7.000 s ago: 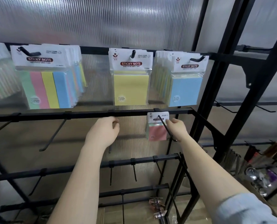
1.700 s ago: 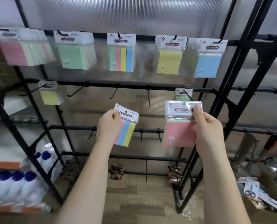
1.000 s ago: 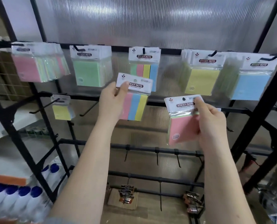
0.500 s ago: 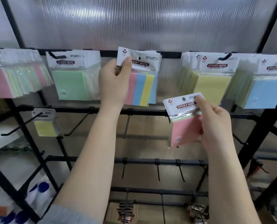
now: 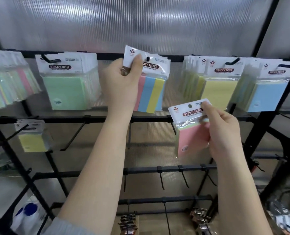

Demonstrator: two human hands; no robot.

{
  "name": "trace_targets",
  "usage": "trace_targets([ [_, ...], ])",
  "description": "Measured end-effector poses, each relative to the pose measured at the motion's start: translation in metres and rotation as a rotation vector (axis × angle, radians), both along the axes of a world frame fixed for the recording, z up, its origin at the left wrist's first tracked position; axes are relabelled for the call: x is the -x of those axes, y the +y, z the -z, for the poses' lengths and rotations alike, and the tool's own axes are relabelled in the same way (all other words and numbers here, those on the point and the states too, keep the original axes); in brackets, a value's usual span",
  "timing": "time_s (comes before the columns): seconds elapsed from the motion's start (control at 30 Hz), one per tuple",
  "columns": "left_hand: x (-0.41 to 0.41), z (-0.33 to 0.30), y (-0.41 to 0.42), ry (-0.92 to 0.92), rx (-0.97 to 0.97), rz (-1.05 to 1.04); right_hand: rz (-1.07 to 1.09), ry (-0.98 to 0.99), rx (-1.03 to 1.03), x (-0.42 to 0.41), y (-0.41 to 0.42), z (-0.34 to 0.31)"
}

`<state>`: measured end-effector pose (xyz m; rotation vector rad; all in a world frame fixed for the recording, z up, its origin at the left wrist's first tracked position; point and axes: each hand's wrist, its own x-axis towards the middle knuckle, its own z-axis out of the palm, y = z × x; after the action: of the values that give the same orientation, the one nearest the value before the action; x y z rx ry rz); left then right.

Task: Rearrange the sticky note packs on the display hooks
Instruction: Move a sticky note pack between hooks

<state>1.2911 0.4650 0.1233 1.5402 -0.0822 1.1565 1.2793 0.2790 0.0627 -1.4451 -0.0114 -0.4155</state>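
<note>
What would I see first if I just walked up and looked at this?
First, two bare arms reaching up the middle. The left hand pinches a striped pack at the top rail's centre hook; the right hand holds a pink pack lower right, off any hook. Behind them, a top row of hanging packs: green, yellow, blue.

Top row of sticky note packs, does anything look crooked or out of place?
Yes. The striped pack pinched in the left hand sits tilted at the middle hook, its header corner bent up, unlike the packs hanging straight beside it. The pink pack in the right hand hangs on no hook.
</note>
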Motion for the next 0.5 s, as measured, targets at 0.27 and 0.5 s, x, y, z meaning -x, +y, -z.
trace_targets([
  [0.27,-0.007,0.006,-0.001,0.031,-0.022,-0.010,0.023,-0.003,0.004,0.006,0.003,-0.002],
  [0.5,-0.013,0.003,0.000,0.030,-0.073,-0.099,0.017,-0.017,0.002,0.015,0.004,-0.006],
])
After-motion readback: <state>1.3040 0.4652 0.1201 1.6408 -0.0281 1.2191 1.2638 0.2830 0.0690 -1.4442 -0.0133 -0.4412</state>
